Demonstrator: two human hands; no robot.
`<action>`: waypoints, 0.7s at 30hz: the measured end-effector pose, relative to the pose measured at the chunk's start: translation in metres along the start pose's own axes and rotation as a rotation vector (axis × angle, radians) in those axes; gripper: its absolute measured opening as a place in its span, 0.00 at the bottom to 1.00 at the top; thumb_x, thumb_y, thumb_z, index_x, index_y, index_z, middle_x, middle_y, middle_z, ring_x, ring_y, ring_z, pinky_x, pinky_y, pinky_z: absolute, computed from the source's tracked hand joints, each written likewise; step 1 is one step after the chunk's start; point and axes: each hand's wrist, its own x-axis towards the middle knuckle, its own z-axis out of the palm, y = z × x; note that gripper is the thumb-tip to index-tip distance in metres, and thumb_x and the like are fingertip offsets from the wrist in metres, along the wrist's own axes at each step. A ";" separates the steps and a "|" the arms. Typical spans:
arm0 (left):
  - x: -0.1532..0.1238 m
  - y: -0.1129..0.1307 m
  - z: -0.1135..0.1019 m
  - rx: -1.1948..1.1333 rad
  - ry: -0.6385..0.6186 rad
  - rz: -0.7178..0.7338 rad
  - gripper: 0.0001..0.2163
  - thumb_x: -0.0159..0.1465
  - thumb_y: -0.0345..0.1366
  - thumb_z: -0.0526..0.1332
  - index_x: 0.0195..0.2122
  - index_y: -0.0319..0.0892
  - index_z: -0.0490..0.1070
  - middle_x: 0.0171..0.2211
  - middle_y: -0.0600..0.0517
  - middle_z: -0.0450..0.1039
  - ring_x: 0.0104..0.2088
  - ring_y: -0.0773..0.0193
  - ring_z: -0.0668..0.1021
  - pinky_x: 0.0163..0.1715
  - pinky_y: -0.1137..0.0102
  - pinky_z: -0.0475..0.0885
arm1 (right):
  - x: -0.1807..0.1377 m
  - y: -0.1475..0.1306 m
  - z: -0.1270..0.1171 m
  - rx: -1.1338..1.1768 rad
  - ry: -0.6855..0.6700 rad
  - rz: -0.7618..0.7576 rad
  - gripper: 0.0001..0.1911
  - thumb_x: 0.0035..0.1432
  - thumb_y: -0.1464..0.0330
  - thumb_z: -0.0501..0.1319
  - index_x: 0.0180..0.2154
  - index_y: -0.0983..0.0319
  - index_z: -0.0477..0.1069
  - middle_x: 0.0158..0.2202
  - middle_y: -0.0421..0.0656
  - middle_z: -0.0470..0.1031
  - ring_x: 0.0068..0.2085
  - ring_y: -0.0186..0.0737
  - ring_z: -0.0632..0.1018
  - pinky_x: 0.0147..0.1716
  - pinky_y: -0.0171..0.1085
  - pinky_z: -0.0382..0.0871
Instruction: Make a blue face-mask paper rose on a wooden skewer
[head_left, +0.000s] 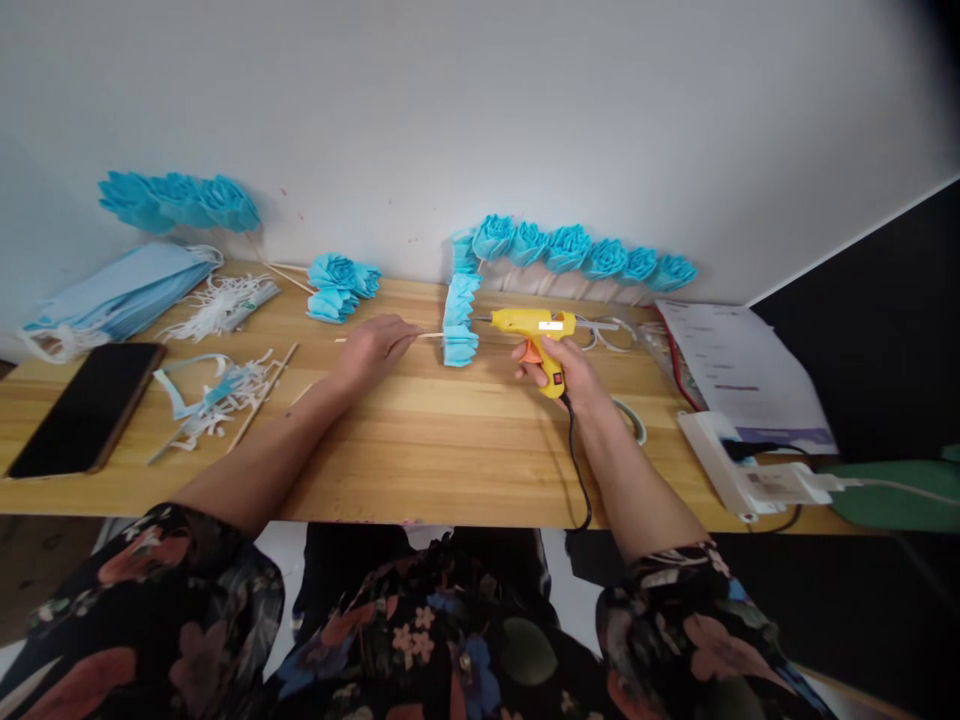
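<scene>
Pinched in the fingers of my left hand is a thin wooden stick, its tip reaching the lower end of a pleated blue strip. The strip lies on the table and runs back toward the wall. My right hand is wrapped round a yellow hot glue gun, with a finger at the orange trigger. The nozzle points left, close to the strip; whether it touches is unclear. A small bunch of blue flowers lies beyond my left hand.
Blue flowers on sticks lean on the wall at right and left. Face masks, a phone and white scraps lie left. A power strip and papers are right. The gun's cord hangs near the front edge.
</scene>
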 end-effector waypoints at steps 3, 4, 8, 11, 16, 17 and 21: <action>0.000 -0.002 0.001 0.010 0.011 -0.012 0.19 0.74 0.42 0.52 0.47 0.40 0.81 0.37 0.44 0.81 0.39 0.56 0.80 0.39 0.64 0.70 | 0.001 0.002 -0.001 -0.006 0.012 -0.009 0.21 0.55 0.50 0.67 0.28 0.61 0.77 0.15 0.38 0.69 0.18 0.31 0.65 0.32 0.39 0.76; -0.001 -0.002 0.001 0.010 0.020 -0.018 0.19 0.74 0.42 0.51 0.47 0.40 0.81 0.37 0.44 0.81 0.38 0.56 0.80 0.39 0.64 0.70 | 0.001 0.003 -0.001 -0.003 0.017 -0.006 0.20 0.55 0.50 0.68 0.28 0.61 0.77 0.16 0.38 0.70 0.18 0.31 0.65 0.32 0.39 0.76; -0.001 -0.003 0.000 -0.029 0.060 -0.061 0.19 0.74 0.42 0.51 0.50 0.41 0.81 0.39 0.44 0.82 0.39 0.57 0.80 0.39 0.65 0.71 | 0.001 0.004 -0.002 0.050 0.023 -0.006 0.22 0.54 0.48 0.67 0.31 0.61 0.79 0.17 0.37 0.69 0.18 0.31 0.64 0.31 0.40 0.77; -0.001 -0.002 -0.001 -0.060 0.072 -0.104 0.18 0.74 0.42 0.52 0.51 0.43 0.80 0.39 0.46 0.82 0.40 0.58 0.80 0.39 0.66 0.71 | 0.001 0.003 -0.001 0.087 0.058 0.013 0.22 0.51 0.48 0.68 0.31 0.61 0.79 0.21 0.39 0.73 0.21 0.33 0.69 0.31 0.40 0.77; -0.002 -0.001 -0.001 -0.083 0.091 -0.113 0.17 0.73 0.40 0.53 0.51 0.42 0.81 0.38 0.46 0.81 0.39 0.57 0.80 0.39 0.66 0.71 | 0.001 0.005 -0.002 0.182 0.099 0.052 0.21 0.47 0.50 0.72 0.32 0.60 0.77 0.27 0.40 0.78 0.25 0.34 0.74 0.30 0.38 0.77; -0.002 -0.001 -0.001 -0.084 0.093 -0.115 0.17 0.73 0.40 0.53 0.50 0.42 0.81 0.38 0.46 0.81 0.38 0.58 0.80 0.39 0.66 0.71 | 0.002 0.005 -0.002 0.189 0.104 0.053 0.21 0.47 0.50 0.72 0.33 0.60 0.77 0.28 0.40 0.78 0.25 0.34 0.74 0.30 0.38 0.77; -0.001 -0.001 -0.001 -0.101 0.106 -0.129 0.17 0.73 0.40 0.54 0.49 0.43 0.81 0.38 0.46 0.81 0.39 0.58 0.80 0.40 0.66 0.72 | 0.003 0.008 -0.004 0.191 0.110 0.051 0.19 0.49 0.52 0.71 0.34 0.59 0.76 0.30 0.40 0.79 0.25 0.34 0.74 0.30 0.38 0.78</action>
